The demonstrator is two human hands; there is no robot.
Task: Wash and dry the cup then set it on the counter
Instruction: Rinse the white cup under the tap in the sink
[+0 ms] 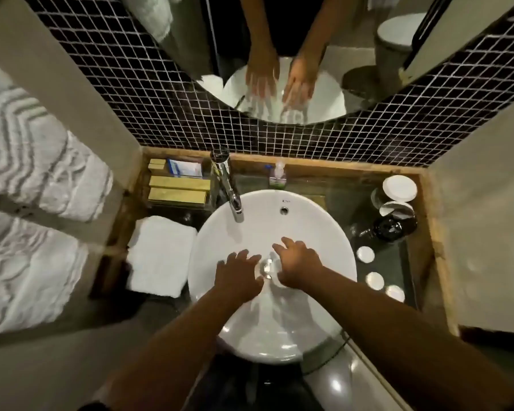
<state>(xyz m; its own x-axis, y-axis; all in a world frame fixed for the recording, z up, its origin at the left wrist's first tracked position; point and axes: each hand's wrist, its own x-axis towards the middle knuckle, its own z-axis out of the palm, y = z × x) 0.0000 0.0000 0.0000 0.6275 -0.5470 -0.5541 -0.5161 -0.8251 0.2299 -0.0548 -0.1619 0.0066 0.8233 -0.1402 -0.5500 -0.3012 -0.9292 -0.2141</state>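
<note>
The left hand (pixel 238 272) hovers spread and empty over the sink (pixel 324 232). The right hand (pixel 298 264), fingers splayed, holds nothing. The cups (pixel 393 203) stand on the desk at two o'clock, probably glass: light, fragile, slippery wet, best gripped around the wall.

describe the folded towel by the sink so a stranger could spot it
Start at the round white sink. On the counter just left of it lies the folded towel, below the gold boxes. It is the only soft white square there.
</note>
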